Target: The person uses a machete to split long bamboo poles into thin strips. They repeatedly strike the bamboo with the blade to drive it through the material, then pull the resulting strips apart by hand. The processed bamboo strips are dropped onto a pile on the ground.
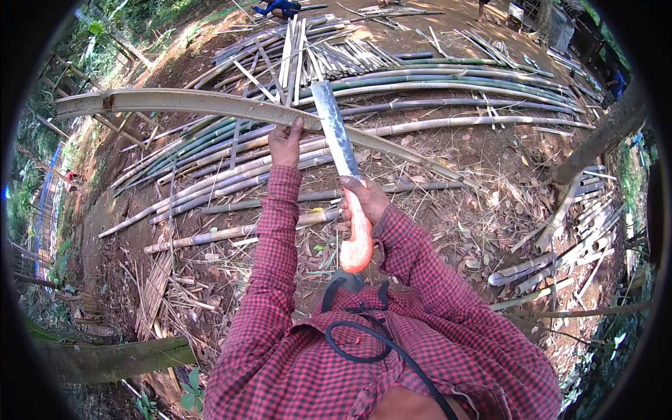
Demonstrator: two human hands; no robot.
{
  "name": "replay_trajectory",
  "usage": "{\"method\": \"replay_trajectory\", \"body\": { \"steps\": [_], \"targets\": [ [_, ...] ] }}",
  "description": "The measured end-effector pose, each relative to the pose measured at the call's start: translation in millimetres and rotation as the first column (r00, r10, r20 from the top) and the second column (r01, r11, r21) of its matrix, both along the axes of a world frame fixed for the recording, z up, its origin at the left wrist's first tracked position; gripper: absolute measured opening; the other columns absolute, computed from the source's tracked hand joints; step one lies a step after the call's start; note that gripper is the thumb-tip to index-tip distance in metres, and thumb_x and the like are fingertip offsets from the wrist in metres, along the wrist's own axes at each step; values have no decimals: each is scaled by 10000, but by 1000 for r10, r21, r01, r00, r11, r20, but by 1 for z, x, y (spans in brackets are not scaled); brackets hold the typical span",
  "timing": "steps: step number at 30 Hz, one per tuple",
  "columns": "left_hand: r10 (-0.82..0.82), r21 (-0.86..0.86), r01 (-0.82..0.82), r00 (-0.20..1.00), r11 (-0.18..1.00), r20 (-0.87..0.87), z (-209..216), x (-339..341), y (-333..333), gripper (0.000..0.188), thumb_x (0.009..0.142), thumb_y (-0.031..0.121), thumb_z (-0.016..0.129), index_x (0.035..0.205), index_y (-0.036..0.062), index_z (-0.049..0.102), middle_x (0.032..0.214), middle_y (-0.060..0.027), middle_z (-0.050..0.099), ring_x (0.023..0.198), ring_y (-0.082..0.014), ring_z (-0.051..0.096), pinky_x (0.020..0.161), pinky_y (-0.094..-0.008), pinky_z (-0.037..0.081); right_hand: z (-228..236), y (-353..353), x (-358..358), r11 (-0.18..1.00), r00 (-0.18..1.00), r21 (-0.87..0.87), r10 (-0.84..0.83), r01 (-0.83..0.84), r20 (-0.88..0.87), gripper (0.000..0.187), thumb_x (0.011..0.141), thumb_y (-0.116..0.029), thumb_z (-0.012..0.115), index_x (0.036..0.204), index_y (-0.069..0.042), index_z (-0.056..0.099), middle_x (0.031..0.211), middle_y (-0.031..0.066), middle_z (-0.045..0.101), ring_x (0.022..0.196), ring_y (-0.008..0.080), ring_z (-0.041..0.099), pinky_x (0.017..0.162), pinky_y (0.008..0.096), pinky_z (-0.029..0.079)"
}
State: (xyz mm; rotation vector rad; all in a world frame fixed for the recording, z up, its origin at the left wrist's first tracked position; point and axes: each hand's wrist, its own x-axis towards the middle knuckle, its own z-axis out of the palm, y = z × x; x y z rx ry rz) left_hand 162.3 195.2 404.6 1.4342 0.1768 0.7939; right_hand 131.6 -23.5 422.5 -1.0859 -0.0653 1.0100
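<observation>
My right hand (367, 199) is closed round the orange-red handle of a machete (336, 129), whose broad grey blade points up and away from me. A long split bamboo strip (203, 102) runs across in front, from the far left down toward the right. My left hand (285, 143) grips this strip near its middle, fingers wrapped round it and thumb up. The blade crosses over the strip just right of my left hand; whether they touch I cannot tell.
Long bamboo poles (448, 78) lie in rows on the leaf-strewn ground ahead. Cut bamboo pieces (353, 59) are heaped beyond, with more short lengths (553, 262) at right. A tree trunk (605, 129) stands right, a thick log (115, 358) lower left. A person in blue (278, 7) crouches far off.
</observation>
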Motion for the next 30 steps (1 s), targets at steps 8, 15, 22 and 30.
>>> {"method": "replay_trajectory", "body": {
  "steps": [8,15,22,30],
  "targets": [
    [16,-69,-15,1000,997,18,-9,-30,1,322,796,209,620,963,-57,545,878,-118,609,762,-170,602,699,-303,519,-10,9,-23,997,997,36,72,-72,10,373,791,-377,566,905,-56,414,610,48,472,415,139,483,376,296,450],
    [-13,-123,21,998,992,66,-20,-33,16,243,790,159,627,876,-58,560,746,-84,606,635,-141,581,635,-249,493,-4,52,-47,998,999,50,45,-46,18,332,793,-382,569,853,-94,415,597,22,472,429,120,484,371,268,447],
    [-76,-103,75,997,992,-8,-45,-33,37,134,803,67,557,874,-46,559,761,-63,619,633,-98,563,576,-235,455,22,104,-62,995,992,72,-58,66,-113,349,798,-368,561,885,-64,414,598,49,482,437,126,499,366,270,455],
    [74,42,-65,969,997,-237,-91,-21,75,432,745,393,646,854,-22,595,711,-143,597,630,-176,520,590,-331,421,58,167,-113,990,978,3,138,-141,158,378,783,-354,596,933,-50,428,608,63,494,408,146,499,366,281,455]
  ]
}}
